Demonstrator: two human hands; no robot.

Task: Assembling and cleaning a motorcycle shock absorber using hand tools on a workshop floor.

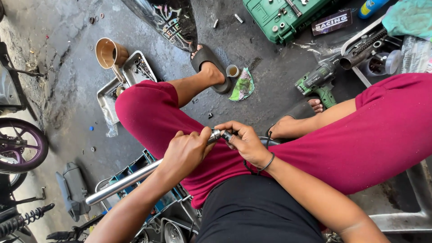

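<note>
A long shiny metal tube point(119, 184) runs from the lower left up to my lap. My left hand point(184, 152) is wrapped around its upper part. My right hand point(245, 141) pinches the small dark fitting at the tube's tip point(219, 134), fingers closed on it. A black band sits on my right wrist and a thin black cord loops below that hand. Both hands work over my dark red shorts point(360, 139), with my knees spread and feet in black sandals on the wet concrete.
A green power drill point(317, 81) lies by my right foot, a green tool case point(283, 15) beyond it. Two metal trays point(108, 96) and a tan jug point(110, 53) sit to the left. A purple-rimmed wheel point(20, 144) and motorcycle parts crowd the left edge.
</note>
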